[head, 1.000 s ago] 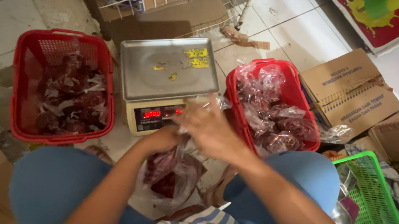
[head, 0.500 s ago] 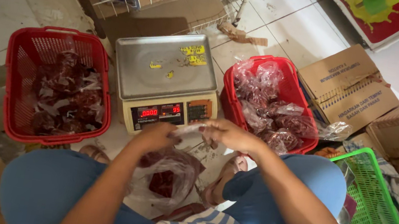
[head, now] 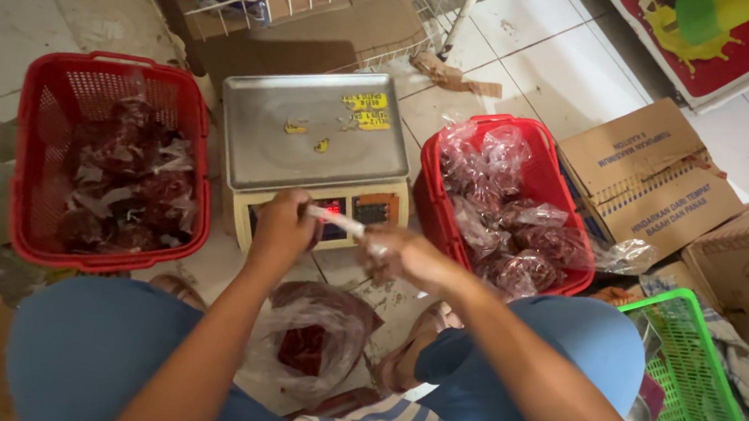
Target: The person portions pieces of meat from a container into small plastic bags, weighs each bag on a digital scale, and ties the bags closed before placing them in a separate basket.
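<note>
Head view: two red plastic baskets (head: 114, 162) of bagged dark red pieces flank a steel-topped digital scale (head: 316, 135), and before it the left hand (head: 282, 228) and right hand (head: 403, 254) – fingers pinched shut – stretch the twisted neck of a clear plastic bag (head: 314, 332) hanging between the knees.

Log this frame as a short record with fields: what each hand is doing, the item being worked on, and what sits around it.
left hand: pinches one end of the stretched neck of the clear plastic bag of dark red pieces
right hand: pinches the other end
bag position: hangs between the knees, below the hands
ahead: digital scale with bare steel pan
left side: red plastic basket of dark red packets
right side: red plastic basket of filled clear bags
far right: green plastic basket, cardboard boxes
</note>
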